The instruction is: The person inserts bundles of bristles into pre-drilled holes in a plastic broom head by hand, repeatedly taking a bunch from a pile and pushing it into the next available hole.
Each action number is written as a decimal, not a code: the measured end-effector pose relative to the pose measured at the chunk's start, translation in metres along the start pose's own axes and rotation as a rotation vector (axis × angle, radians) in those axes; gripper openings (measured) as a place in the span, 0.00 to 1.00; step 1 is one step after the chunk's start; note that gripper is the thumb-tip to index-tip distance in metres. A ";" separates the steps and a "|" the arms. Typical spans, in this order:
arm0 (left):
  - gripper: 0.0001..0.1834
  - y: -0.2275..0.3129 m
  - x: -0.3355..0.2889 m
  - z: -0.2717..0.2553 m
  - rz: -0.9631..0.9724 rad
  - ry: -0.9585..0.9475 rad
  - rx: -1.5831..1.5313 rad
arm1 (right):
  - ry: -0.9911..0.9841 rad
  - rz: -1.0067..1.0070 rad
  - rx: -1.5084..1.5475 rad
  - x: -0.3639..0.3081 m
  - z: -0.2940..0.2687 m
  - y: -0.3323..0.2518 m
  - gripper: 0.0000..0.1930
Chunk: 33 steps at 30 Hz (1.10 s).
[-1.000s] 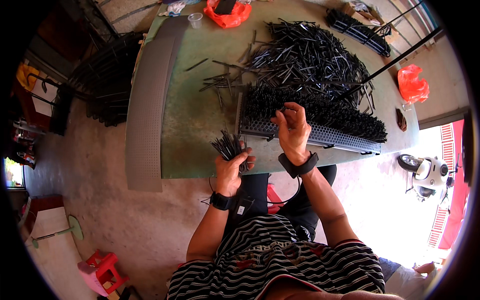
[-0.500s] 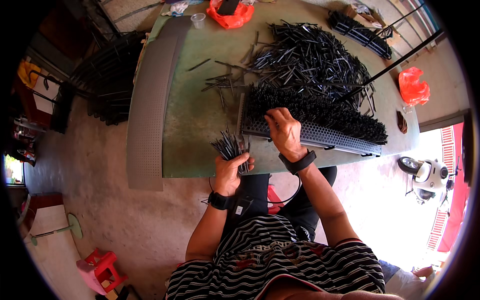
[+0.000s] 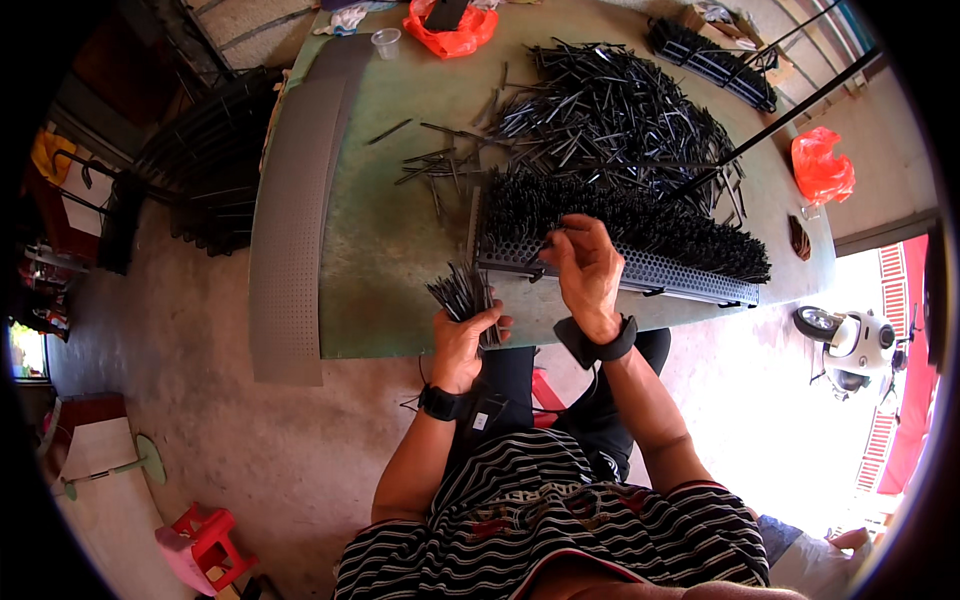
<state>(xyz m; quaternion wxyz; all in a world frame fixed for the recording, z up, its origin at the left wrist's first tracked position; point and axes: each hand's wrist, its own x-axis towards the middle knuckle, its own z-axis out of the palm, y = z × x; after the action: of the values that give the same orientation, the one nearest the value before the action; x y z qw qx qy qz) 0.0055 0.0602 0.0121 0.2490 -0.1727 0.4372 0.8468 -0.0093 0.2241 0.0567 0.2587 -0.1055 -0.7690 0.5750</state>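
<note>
In my left hand [image 3: 462,347] is a bundle of thin black strips [image 3: 457,290], gripped upright with their ends fanned out above the thumb. My right hand [image 3: 592,278] is closed in a pinch at the near side of a long perforated metal panel [image 3: 690,280]. Something small and dark shows at its fingertips, too small to make out. Densely packed black strips [image 3: 630,215] stand up like bristles along the panel. Behind them lies a large heap of loose black strips [image 3: 620,110], and a few more strips [image 3: 435,165] are scattered to its left.
A flat grey perforated sheet [image 3: 290,220] lies along the left edge of the green table [image 3: 385,260]. Thin dark rods [image 3: 790,115] slant across the right side. At the back are a plastic cup [image 3: 386,43] and a red bag [image 3: 450,35]; another red bag [image 3: 822,165] sits right.
My right hand has shifted a little right and turned, its fingertips now lower at the panel's side. My left hand keeps its bundle in nearly the same place. The whole view has shifted slightly.
</note>
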 end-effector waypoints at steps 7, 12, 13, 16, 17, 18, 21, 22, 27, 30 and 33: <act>0.11 0.002 -0.001 -0.004 0.004 0.007 0.007 | 0.049 -0.183 -0.165 0.008 0.003 0.025 0.07; 0.06 0.002 -0.001 -0.005 -0.001 0.050 -0.002 | 0.032 -0.196 -0.162 0.009 0.007 0.026 0.07; 0.06 0.003 -0.002 -0.003 -0.001 0.055 -0.019 | 0.018 -0.210 -0.194 0.010 0.007 0.028 0.07; 0.05 0.004 -0.004 -0.002 -0.010 0.043 -0.038 | -0.027 -0.332 -0.368 0.012 0.007 0.029 0.07; 0.07 0.004 -0.003 -0.003 -0.021 0.037 -0.026 | -0.045 -0.424 -0.478 0.015 0.005 0.025 0.07; 0.08 0.003 -0.003 -0.005 -0.032 0.032 -0.015 | -0.063 -0.516 -0.587 0.017 0.004 0.016 0.07; 0.10 0.003 -0.004 -0.005 -0.042 0.013 -0.008 | -0.093 -0.469 -0.630 0.014 0.002 0.011 0.06; 0.11 0.003 -0.005 -0.004 -0.042 0.006 -0.010 | -0.109 -0.473 -0.656 0.014 0.001 0.012 0.06; 0.10 0.003 -0.006 0.000 -0.062 -0.007 -0.003 | -0.166 -0.258 -0.587 0.007 0.001 0.012 0.07; 0.10 0.003 -0.006 0.004 -0.059 -0.015 0.002 | -0.384 0.119 -0.314 -0.005 -0.003 0.008 0.11; 0.10 -0.002 -0.005 0.009 -0.060 -0.046 0.010 | -0.585 0.440 -0.048 -0.013 -0.003 0.007 0.10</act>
<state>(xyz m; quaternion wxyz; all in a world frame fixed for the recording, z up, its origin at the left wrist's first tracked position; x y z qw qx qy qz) 0.0098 0.0676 0.0183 0.2851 -0.1653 0.4300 0.8405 0.0021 0.2230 0.0475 -0.1045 -0.1056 -0.7826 0.6046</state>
